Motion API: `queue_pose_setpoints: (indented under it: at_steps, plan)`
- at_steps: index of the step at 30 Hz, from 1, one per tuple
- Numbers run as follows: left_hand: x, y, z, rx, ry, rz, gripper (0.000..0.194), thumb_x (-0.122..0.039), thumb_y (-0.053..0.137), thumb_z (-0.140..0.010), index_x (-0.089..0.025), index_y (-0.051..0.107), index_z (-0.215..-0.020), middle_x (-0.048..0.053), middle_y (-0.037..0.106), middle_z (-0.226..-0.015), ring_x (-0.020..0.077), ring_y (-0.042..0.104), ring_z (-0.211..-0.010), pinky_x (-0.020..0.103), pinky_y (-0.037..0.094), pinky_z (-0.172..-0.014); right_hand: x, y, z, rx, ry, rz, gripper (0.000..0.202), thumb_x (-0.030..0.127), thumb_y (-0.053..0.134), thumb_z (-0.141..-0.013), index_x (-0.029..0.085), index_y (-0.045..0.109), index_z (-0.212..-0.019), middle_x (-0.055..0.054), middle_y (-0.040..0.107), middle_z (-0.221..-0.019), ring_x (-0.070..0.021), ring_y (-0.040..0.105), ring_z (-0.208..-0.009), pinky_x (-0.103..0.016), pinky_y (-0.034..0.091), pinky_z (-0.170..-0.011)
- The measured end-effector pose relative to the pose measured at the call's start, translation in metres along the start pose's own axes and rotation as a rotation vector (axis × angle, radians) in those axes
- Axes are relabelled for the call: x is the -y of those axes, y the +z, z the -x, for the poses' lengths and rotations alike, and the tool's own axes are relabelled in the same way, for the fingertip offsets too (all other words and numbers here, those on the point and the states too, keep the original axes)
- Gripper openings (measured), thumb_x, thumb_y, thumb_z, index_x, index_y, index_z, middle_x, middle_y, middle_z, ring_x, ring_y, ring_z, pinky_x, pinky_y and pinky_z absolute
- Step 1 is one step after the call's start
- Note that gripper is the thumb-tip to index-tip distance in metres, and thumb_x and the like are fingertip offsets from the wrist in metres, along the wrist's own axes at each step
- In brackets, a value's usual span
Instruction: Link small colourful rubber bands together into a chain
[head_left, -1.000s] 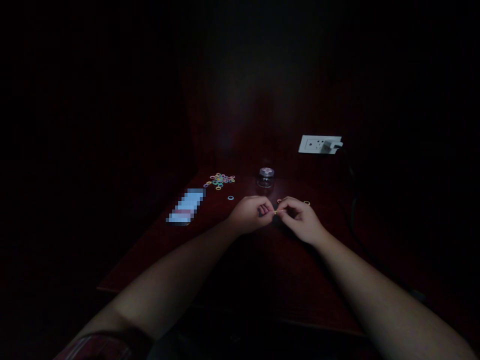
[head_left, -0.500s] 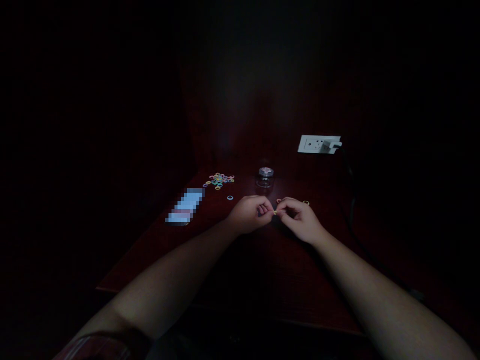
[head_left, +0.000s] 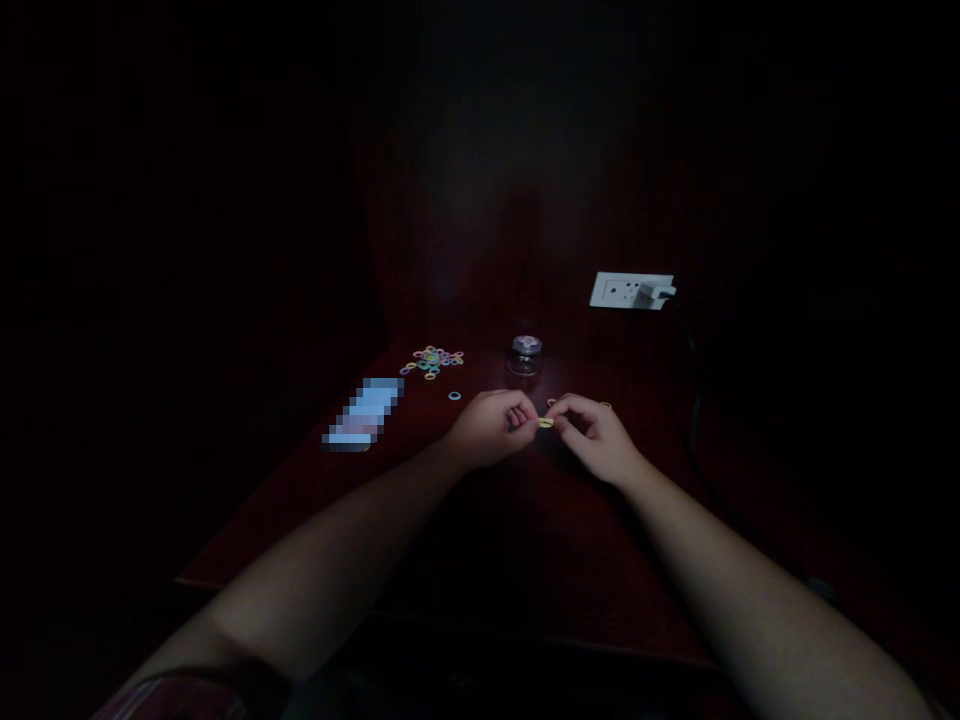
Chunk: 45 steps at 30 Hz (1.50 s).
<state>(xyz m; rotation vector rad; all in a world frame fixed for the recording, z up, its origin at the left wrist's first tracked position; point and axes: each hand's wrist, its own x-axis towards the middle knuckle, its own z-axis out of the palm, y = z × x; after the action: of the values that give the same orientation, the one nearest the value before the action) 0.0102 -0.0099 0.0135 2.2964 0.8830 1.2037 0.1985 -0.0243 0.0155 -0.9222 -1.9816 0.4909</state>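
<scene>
Between my two hands, a small yellow hair tie (head_left: 546, 423) is pinched at both ends. My left hand (head_left: 495, 428) is closed, with thumb and forefinger on its left end. On the right end, the fingertips of my right hand (head_left: 596, 435) are pressed together in a pinch. A reddish hair tie (head_left: 552, 402) lies just behind the fingers of my right hand, partly covered. Another, yellowish hair tie (head_left: 606, 405) peeks out behind that hand's knuckles. To the left of my left hand lies a single blue hair tie (head_left: 454, 396).
A pile of colourful hair ties (head_left: 431, 360) lies at the back left of the dark red table (head_left: 300, 520). In front of it is a phone (head_left: 365, 413) with a blurred screen. Behind my hands stands a clear lidded jar (head_left: 526, 356). A wall socket (head_left: 631, 290) holds a plug with a dark cable.
The yellow hair tie now shows more between my fingertips, which have moved slightly apart. The whole view has shifted a little, so everything sits slightly further left.
</scene>
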Motion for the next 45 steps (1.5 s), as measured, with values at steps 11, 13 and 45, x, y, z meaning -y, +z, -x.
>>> queue_pose_setpoints:
  at_steps: [11, 13, 45]
  plan:
    - [-0.002, 0.0, 0.0, 0.007, -0.017, 0.002, 0.011, -0.025, 0.058, -0.078, -0.015, 0.059, -0.08, 0.001, 0.06, -0.072, 0.0086, 0.053, -0.062, 0.019, 0.043, -0.055, 0.003, 0.005, -0.001, 0.022, 0.034, -0.091, 0.014, 0.031, 0.057, -0.081, 0.018, 0.061, -0.077, -0.002, 0.059, -0.069, -0.0142, 0.053, -0.063, -0.026, 0.044, -0.058]
    - [-0.003, -0.001, 0.0, 0.006, 0.001, -0.006, 0.011, -0.023, 0.058, -0.078, -0.015, 0.06, -0.085, 0.002, 0.062, -0.081, 0.0098, 0.055, -0.068, 0.02, 0.043, -0.056, 0.003, 0.005, -0.001, 0.018, 0.06, -0.112, 0.016, 0.033, 0.057, -0.081, 0.018, 0.061, -0.077, -0.001, 0.057, -0.065, -0.0131, 0.051, -0.059, -0.025, 0.042, -0.055]
    - [-0.001, 0.003, 0.001, 0.089, -0.109, 0.136, 0.015, -0.029, 0.057, -0.081, -0.016, 0.058, -0.088, 0.0, 0.062, -0.075, 0.0082, 0.055, -0.064, 0.019, 0.043, -0.057, -0.005, 0.01, 0.002, 0.009, 0.029, 0.057, 0.013, 0.017, 0.05, -0.082, 0.018, 0.051, -0.069, 0.003, 0.048, -0.061, -0.0118, 0.048, -0.061, -0.026, 0.043, -0.065]
